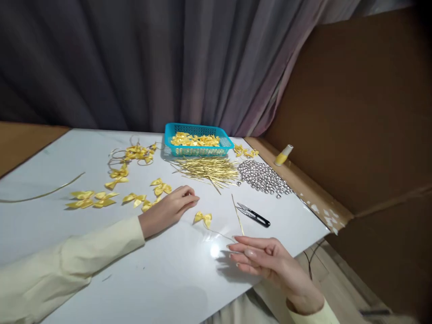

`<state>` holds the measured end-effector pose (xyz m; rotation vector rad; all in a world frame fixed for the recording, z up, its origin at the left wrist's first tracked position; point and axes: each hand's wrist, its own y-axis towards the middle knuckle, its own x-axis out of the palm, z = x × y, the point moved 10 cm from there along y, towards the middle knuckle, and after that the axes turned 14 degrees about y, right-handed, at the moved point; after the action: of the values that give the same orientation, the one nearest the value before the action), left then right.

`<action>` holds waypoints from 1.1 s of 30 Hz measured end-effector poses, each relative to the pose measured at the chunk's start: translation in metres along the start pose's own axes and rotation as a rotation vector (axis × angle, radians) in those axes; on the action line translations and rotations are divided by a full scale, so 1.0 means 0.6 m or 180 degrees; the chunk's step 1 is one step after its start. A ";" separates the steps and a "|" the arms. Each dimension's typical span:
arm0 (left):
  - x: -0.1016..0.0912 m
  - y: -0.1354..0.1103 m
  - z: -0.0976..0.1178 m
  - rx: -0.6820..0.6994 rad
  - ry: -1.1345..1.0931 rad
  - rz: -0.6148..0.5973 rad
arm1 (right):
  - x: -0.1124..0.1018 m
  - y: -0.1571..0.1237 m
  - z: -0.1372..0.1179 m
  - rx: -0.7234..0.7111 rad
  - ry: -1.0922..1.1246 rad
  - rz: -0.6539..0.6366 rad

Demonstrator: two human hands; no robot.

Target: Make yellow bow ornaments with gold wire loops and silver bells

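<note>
My left hand rests low over the white table with fingers curled and thumb near the index finger; anything between them is hidden. A small yellow satin bow lies just right of it. From this bow a thin cord runs to my right hand, whose thumb presses against its extended fingers, pinching the cord. A gold twist tie reaches down to my right index finger; I cannot tell whether it is held. Beside it are black-handled thread snips, blades apart. More yellow bows lie around my left hand.
A blue basket of yellow bows stands at the back. Before it lie a heap of gold twist ties and a spread of silver beads. Corded bows lie back left. A small yellow-and-white bottle is on the cardboard edge.
</note>
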<state>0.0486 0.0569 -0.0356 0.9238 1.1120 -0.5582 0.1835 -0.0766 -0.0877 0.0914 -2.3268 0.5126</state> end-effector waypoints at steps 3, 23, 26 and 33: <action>-0.007 0.005 -0.003 0.0041 0.0100 0.0130 | 0.001 0.006 -0.007 -0.0200 -0.0095 0.0073; 0.091 -0.062 0.106 -0.2142 -0.5032 -0.1560 | 0.061 0.022 -0.057 -0.2122 -0.1713 0.0302; 0.093 -0.065 0.112 -0.2107 -0.5021 -0.1652 | 0.073 0.018 -0.057 -0.2232 -0.2007 0.0304; 0.093 -0.068 0.115 -0.2075 -0.5052 -0.1728 | 0.085 0.018 -0.056 -0.2319 -0.2337 0.0319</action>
<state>0.0725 -0.0199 -0.0913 -0.4973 -0.0239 -0.9925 0.1665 -0.0493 -0.0349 -0.2226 -3.0929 -0.4291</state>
